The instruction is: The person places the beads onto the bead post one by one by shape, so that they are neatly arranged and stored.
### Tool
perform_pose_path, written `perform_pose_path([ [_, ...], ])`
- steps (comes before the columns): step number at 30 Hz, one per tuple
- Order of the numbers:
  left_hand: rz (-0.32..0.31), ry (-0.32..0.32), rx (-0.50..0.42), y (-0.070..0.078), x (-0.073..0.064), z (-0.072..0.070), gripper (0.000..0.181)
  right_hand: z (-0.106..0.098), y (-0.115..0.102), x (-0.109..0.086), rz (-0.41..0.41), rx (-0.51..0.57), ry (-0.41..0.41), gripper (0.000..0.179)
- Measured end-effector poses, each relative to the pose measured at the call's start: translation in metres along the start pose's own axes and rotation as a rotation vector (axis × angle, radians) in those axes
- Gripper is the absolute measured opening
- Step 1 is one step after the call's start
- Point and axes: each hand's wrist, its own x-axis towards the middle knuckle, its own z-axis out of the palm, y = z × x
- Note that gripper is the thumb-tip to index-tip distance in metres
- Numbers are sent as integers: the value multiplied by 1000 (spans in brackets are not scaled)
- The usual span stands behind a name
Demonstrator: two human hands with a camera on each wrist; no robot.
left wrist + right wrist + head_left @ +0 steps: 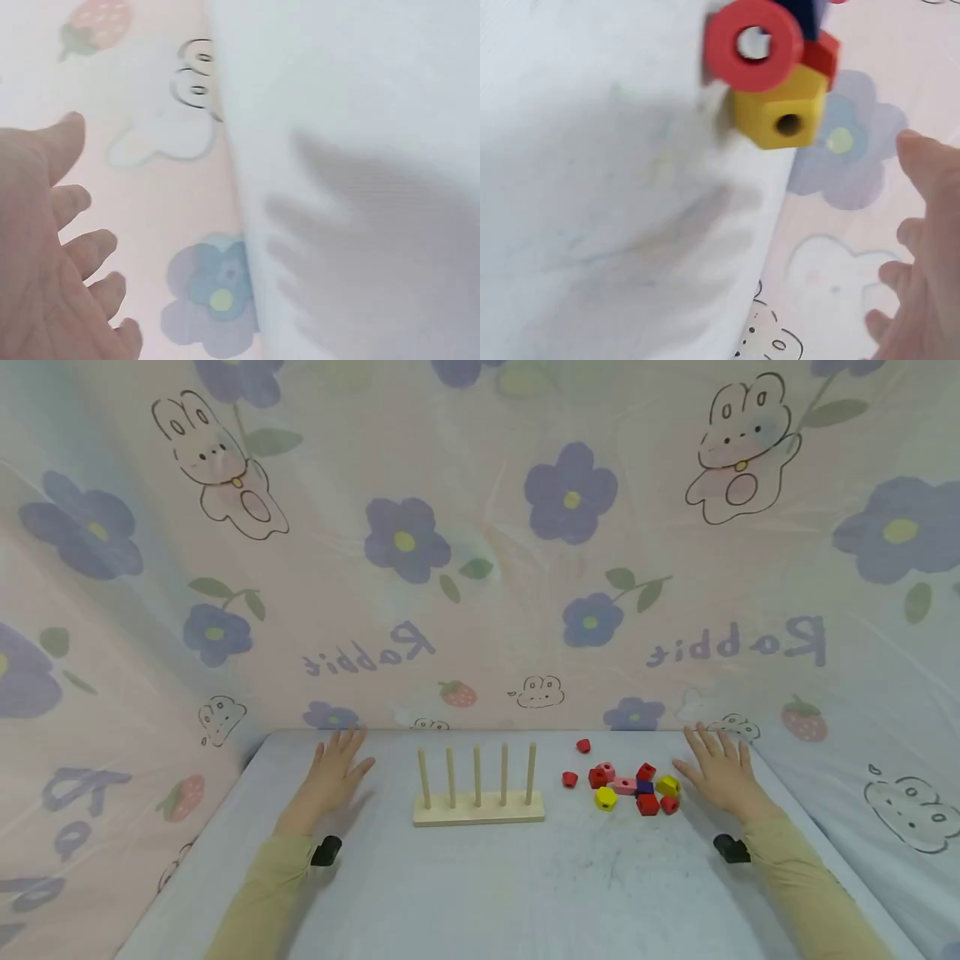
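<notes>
My left hand [333,777] is spread over the far left of the white table, holding nothing; its shadow falls on the tabletop in the left wrist view. On the far right, my right hand [722,774] has its fingers spread too, with nothing in it. Just left of that hand lies a loose group of wooden beads: a yellow bead [780,112], a red round bead [726,60], a dark blue bead [644,787] and a pink bead [625,786] among several others. Between the hands stands a wooden peg rack [478,812] with several bare upright pegs.
Behind the table [480,893] hangs a pale curtain [480,610] printed with flowers and rabbits, which also runs down both sides. A red bead [583,746] lies apart near the back edge. Black bands [326,851] sit at both wrists.
</notes>
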Motion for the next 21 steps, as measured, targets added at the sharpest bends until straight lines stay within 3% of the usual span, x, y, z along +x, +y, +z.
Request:
perform_pose_path([
  [4,-13,-1,-216,3,-1,-14,68,-11,-3,3,-10,163,-9,81],
  [8,-36,12,-408,5,-4,-24,66,-26,-14,2,52,351,-82,86],
  [11,-18,37,-544,6,-8,-26,61,-33,-21,2,86,448,-110,86],
  [16,2,61,-735,6,-17,-21,55,-38,-31,-3,96,582,-103,79],
  [21,16,34,-893,8,-26,-8,53,-35,-47,-12,97,673,-100,71],
])
